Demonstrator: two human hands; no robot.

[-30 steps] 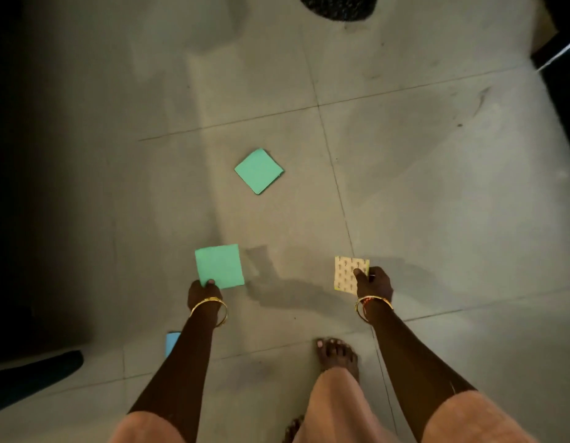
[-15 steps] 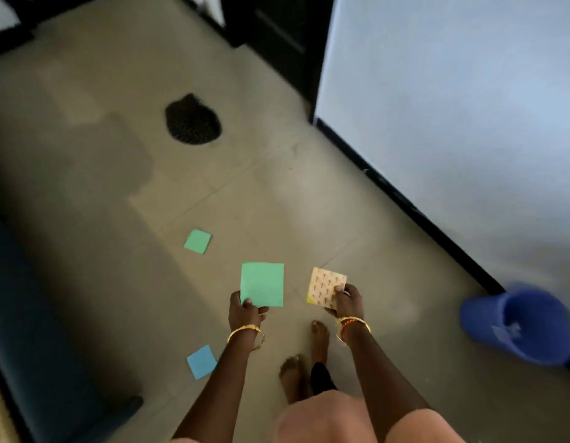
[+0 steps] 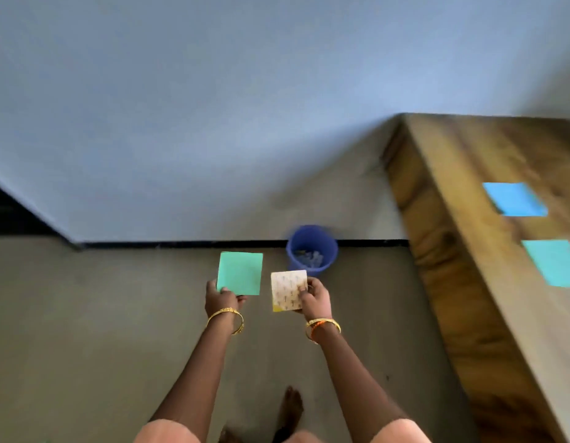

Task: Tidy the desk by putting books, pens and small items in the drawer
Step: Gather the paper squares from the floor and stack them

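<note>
My left hand (image 3: 221, 300) pinches a green square pad (image 3: 240, 272) by its lower left corner, holding it out in front of me. My right hand (image 3: 315, 298) grips a cream patterned pad (image 3: 287, 289) with a yellow corner at its right edge. Both pads are held above the grey floor, side by side and apart. On the wooden desk (image 3: 462, 174) at the right lie a blue pad (image 3: 514, 199) and a teal pad (image 3: 554, 262). No drawer shows in this view.
A blue bucket (image 3: 312, 241) with bits inside stands on the floor against the pale wall, just beyond my hands. A black skirting strip (image 3: 181, 243) runs along the wall's foot. My bare foot (image 3: 291, 407) is below.
The view has swung from the floor up and right to the wall and desk. I have stood up with both pads in hand; the floor pads have left the view.
</note>
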